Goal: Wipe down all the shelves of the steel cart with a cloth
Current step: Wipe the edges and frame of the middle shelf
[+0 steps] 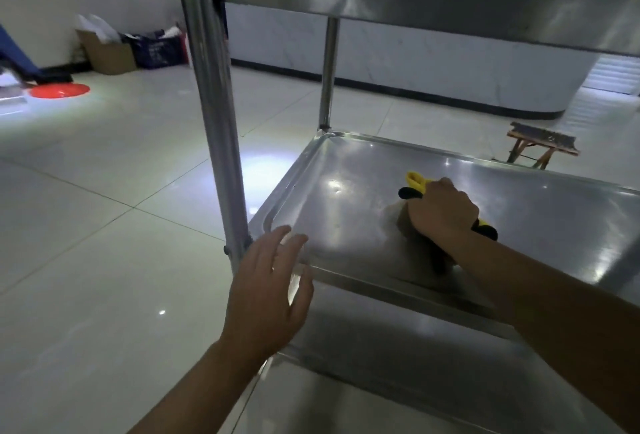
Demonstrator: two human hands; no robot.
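The steel cart fills the right of the head view. Its middle shelf [346, 211] is a shiny tray with a raised rim. The top shelf [450, 0] hangs overhead and the bottom shelf [363, 381] lies below. My right hand [441, 210] grips a yellow and black cloth [415, 184] and presses it onto the middle shelf near its centre. My left hand [270, 291] hovers with fingers spread at the shelf's near left corner, beside the cart's upright post [214, 104]. I cannot tell whether it touches the rim.
Pale floor tiles [104, 225] spread to the left. A cardboard box [107, 52] and a dark bag stand by the far wall, with a red disc [59, 90] on the floor. A white counter [450, 69] and a small wooden stool [540, 144] lie behind the cart.
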